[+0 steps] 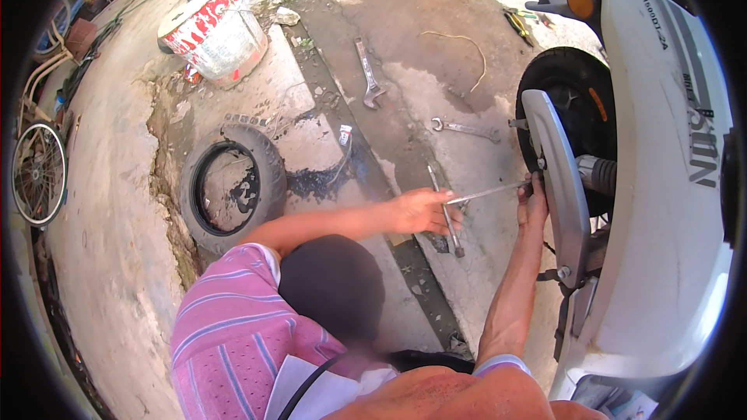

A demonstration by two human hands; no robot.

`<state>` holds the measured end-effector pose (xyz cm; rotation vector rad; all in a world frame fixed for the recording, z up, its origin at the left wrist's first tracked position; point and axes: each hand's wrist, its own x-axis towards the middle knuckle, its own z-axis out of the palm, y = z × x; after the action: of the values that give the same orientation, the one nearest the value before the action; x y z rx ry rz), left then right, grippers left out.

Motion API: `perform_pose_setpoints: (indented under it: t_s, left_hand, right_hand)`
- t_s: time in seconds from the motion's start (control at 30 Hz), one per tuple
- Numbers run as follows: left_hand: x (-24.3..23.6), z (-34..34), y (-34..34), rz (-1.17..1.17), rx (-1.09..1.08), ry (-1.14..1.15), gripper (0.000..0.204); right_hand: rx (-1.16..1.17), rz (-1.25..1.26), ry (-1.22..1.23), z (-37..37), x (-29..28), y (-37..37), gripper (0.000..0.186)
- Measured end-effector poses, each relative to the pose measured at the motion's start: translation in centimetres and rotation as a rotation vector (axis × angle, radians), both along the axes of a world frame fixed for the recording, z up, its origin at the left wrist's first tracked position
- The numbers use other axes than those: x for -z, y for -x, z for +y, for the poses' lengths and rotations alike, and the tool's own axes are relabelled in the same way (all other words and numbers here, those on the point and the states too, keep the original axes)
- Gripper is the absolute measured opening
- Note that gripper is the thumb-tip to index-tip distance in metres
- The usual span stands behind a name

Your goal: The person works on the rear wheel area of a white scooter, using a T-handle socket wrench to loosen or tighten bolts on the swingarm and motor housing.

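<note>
My left hand (426, 211), slightly blurred, has its thumb and fingers at the middle of a T-handle wrench (490, 193), where the shaft meets the crossbar. The crossbar slants across just beyond my fingers. My right hand (532, 204) is closed around the far end of the shaft, against a grey metal arm (562, 175). Whatever the wrench tip sits on is hidden by my right fingers. Behind the arm is a small black wheel (556, 82), under the white body of a vehicle (661, 187).
An adjustable wrench (367, 74) and an open-ended spanner (467, 129) lie on the concrete ahead. Yellow-handled pliers (517, 27) lie farther right. Left are a loose tyre (272, 179), a red-and-white bucket (226, 43) with a pole, and a spoked wheel (39, 175). A narrow groove (436, 307) crosses the ground.
</note>
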<state>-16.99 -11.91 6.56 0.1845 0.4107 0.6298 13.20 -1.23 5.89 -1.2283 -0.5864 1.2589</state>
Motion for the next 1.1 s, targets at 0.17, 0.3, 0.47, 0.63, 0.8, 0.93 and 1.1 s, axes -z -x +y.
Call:
perform_pose_setpoints:
  t_s: [0.17, 0.3, 0.47, 0.63, 0.8, 0.93, 1.1]
  left_hand:
    - [-0.1, 1.3, -2.1, -0.076, -0.096, -0.098, 0.034]
    - [-3.1, 0.6, -1.8, 1.066, -0.066, -1.301, 0.036]
    - [-2.7, 0.3, -1.9, 1.218, -0.173, -1.645, 0.040]
    - [-4.5, -0.2, -2.0, 1.487, 0.032, -1.912, 0.054]
    - [-5.6, 1.1, -1.7, 1.555, 0.277, -2.083, 0.058]
    - [-6.3, 0.1, 1.2, 1.420, -0.076, -1.873, 0.058]
    - [-4.0, -3.3, 4.3, 1.321, -0.234, -1.048, 0.041]
  right_hand:
    - [-0.004, 0.069, 0.001, -0.2, -0.2, 0.6, 0.017]
    - [0.042, 0.093, -0.040, -1.0, -0.9, 1.0, 0.017]
    - [0.067, 0.089, 0.000, -0.7, -0.1, 0.8, 0.017]
    - [0.077, 0.034, 0.064, -0.7, -0.4, 1.1, 0.017]
    - [0.066, 0.024, 0.055, -0.2, 0.7, -0.1, 0.021]
    - [0.014, 0.011, 0.068, -0.2, 0.7, -0.1, 0.021]
    - [0.004, 0.037, 0.049, -0.3, 0.2, 0.1, 0.020]
